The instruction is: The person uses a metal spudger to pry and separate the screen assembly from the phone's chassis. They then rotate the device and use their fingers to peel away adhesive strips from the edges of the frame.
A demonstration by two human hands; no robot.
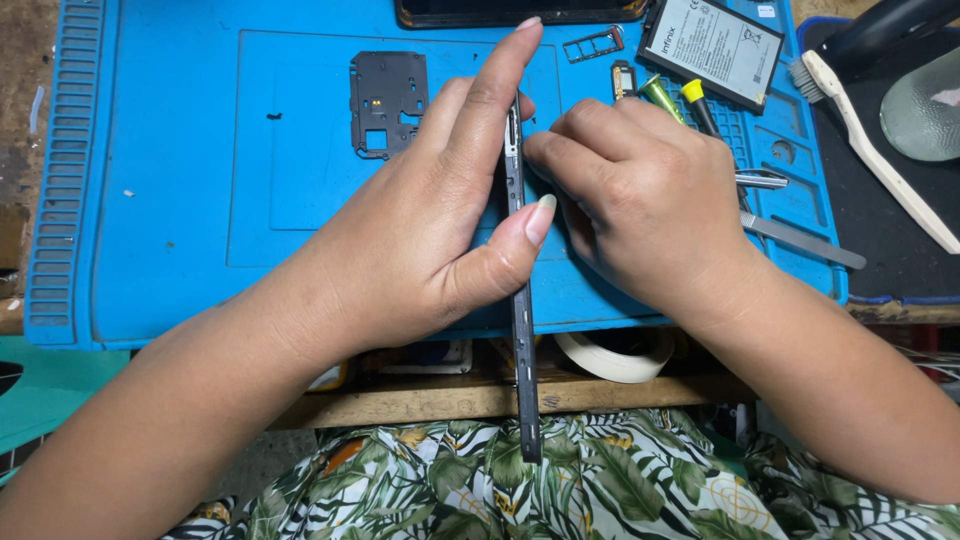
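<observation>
My left hand [420,230] grips a thin dark phone body [522,340] held on edge, thumb on the near side and index finger stretched up along it. My right hand [640,195] is curled against the phone's upper right side, its fingertips touching the edge near the top. Both hands hover over a blue work mat [180,200]. What the right fingertips pinch, if anything, is hidden.
On the mat lie a black inner cover plate [388,100], a card tray [593,44], a flat battery [712,45], a yellow-tipped tool [695,100], tweezers [762,180] and a metal spudger [805,242]. A white brush [870,150] lies at right, a tape roll [615,355] below.
</observation>
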